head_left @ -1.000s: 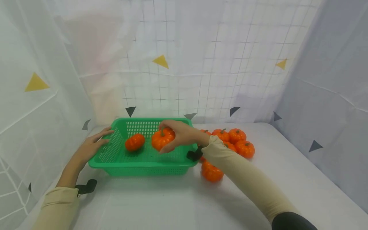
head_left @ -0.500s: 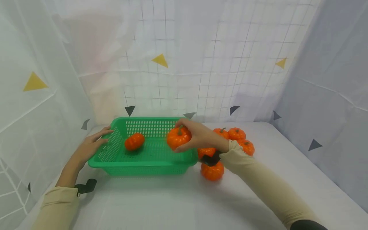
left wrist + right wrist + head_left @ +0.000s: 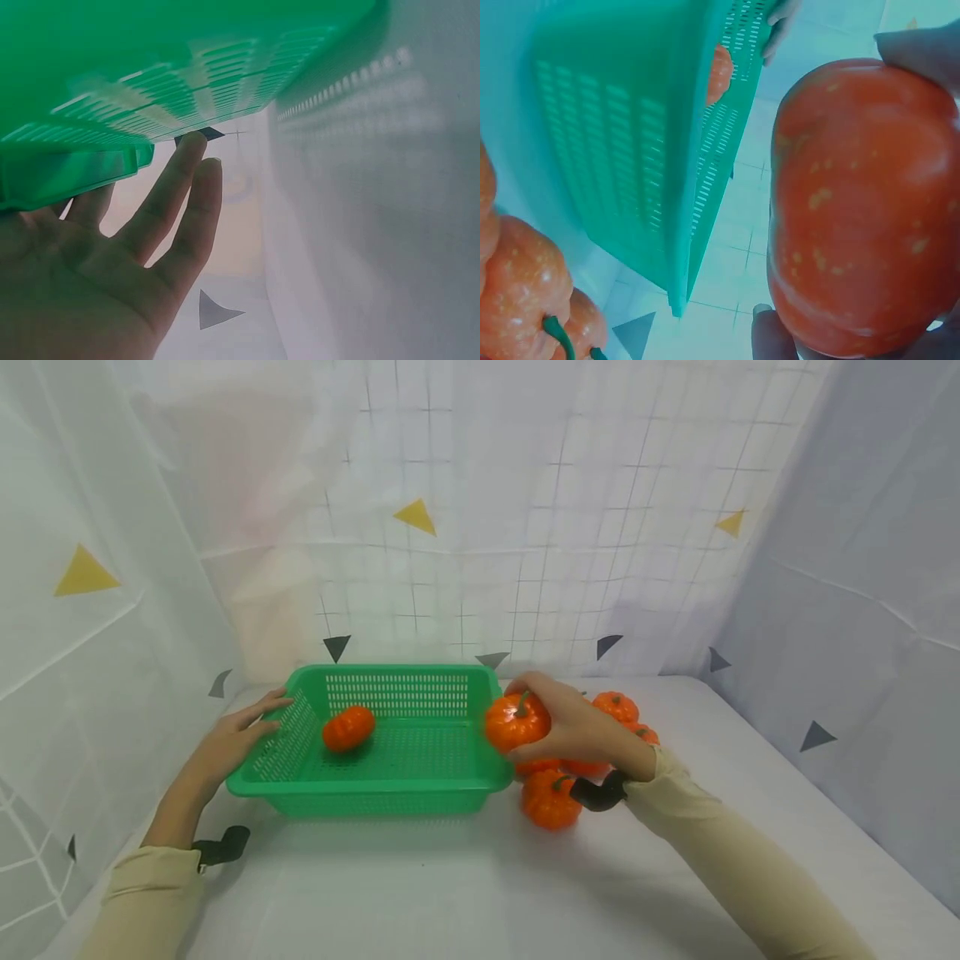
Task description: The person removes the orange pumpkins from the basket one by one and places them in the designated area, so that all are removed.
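Observation:
An orange mini pumpkin with a green stem is in my right hand, gripped between thumb and fingers at the green basket's right rim. Its ribbed side fills much of the right wrist view as the held pumpkin. My left hand rests at the left rim of the green plastic basket, its fingers extended. Seen in the left wrist view, two fingers stretch along outside the slotted wall, and the others are partly hidden by the rim. Another pumpkin lies on its side inside the basket, toward the left.
Right of the basket, several more pumpkins sit on the white table, partly hidden behind my right hand; a front pumpkin and a back pumpkin show. White sheeting with grid lines and triangles stands behind, with more sheeting at both sides.
My right hand has carried the held pumpkin rightward, from over the middle of the basket to its right rim. My left hand and the pumpkin in the basket stay where they were.

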`<action>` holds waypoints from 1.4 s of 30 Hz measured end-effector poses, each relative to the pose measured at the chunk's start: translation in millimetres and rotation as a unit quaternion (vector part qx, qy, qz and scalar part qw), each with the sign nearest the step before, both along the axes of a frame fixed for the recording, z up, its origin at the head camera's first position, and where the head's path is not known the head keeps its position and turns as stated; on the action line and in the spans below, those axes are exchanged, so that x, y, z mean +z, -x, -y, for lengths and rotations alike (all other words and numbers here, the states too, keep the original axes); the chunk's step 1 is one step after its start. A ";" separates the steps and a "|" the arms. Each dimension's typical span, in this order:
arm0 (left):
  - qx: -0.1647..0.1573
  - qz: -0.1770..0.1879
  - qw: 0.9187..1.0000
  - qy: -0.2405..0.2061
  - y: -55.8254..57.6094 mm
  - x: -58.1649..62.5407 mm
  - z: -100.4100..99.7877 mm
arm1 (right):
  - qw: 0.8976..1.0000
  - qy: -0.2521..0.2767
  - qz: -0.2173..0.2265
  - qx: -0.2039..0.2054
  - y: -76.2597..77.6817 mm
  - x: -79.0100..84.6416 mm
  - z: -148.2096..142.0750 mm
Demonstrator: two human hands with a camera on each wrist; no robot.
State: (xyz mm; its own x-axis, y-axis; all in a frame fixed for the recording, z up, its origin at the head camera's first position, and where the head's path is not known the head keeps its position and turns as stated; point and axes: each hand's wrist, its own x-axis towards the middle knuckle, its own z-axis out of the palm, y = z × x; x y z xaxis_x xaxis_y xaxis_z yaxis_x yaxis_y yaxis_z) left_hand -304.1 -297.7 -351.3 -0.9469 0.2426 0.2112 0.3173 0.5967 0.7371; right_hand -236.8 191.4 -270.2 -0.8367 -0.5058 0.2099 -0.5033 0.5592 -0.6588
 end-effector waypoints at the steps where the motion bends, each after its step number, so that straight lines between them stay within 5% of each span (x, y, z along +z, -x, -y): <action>1: 0.000 0.002 1.000 0.000 0.1 -0.4 0.1 | 1.000 0.003 0.005 -0.003 -1.5 -0.8 -2.1; 31: -0.008 0.007 1.000 -0.014 -0.8 -0.9 0.8 | 0.997 0.009 0.005 -0.078 -22.7 -24.3 -59.3; 42: -0.017 -0.003 1.000 -0.020 -4.6 2.7 -1.2 | 0.993 -0.048 -0.011 -0.108 -27.2 -36.9 -74.0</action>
